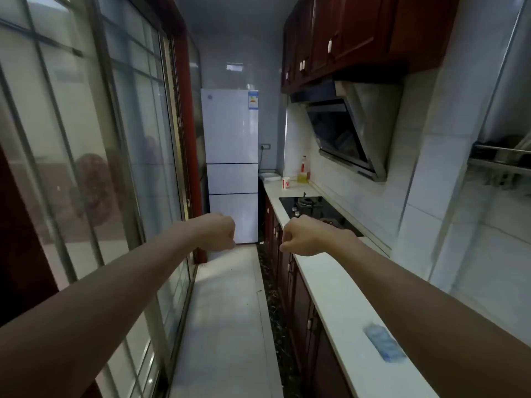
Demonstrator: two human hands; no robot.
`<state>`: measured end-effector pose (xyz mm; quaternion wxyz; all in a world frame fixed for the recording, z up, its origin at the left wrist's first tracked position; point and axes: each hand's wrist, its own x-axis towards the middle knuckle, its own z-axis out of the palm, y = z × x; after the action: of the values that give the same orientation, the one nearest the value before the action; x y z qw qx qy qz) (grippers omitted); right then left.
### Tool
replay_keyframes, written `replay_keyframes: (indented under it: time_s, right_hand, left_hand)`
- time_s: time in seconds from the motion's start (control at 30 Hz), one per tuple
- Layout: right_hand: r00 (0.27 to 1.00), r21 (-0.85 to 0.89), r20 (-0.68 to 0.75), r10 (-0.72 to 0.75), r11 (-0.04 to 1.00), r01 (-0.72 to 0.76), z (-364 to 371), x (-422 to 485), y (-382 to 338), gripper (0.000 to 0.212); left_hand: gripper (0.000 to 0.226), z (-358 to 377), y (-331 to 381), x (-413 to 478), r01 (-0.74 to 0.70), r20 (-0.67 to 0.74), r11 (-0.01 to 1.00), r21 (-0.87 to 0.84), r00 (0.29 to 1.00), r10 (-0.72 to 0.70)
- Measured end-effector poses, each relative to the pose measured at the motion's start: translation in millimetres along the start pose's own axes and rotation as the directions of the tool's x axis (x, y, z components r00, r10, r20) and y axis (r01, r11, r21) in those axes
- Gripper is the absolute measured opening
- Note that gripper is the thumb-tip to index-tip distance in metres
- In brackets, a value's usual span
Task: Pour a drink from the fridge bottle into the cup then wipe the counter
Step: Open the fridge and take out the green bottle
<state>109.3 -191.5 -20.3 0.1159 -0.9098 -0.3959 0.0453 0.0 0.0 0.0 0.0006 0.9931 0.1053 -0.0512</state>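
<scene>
Left hand [219,232]: there it is, a fist, fingers curled under, gripping nothing, mid-frame in front of the fridge.
Right hand [301,237]: a fist too, nothing in it, just right of centre over the counter's front edge, apart from the left.
Fridge [230,156]: one, white, centre of frame, all three doors closed.
Cup [286,183]: one, white with red print, at the counter's far end right of the fridge; its contents can't be made out.
Oil bottle [303,170]: one, yellow liquid low down, just behind the cup.
Blue cloth [383,344]: one, flat on the counter [339,297], lower right.
</scene>
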Motion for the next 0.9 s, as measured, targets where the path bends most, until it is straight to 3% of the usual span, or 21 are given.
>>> replay_keyframes:
  time_s: [0.17, 0.53, 0.9]
  right_hand:
    - [1.0, 0.035, 0.03, 0.007, 0.999, -0.008, -6, 15, 24, 0.034]
    - [1.0, 0.017, -0.006, 0.011, 1.0, -0.011, -42, 74, 115, 0.035]
    - [0.999, -0.01, 0.028, -0.036, 0.999, 0.036, -41, 131, 115, 0.036]
  left_hand:
    - [0.029, -6, 10, 35, 0.045, 0.069, 0.999, -0.014, 0.997, -0.044]
    - [0.023, -39, 55, 123, 0.049, 0.031, 0.998, -0.036, 0.998, -0.048]
    - [0.025, -38, 28, 174, 0.071, 0.022, 0.996, -0.052, 0.997, -0.069]
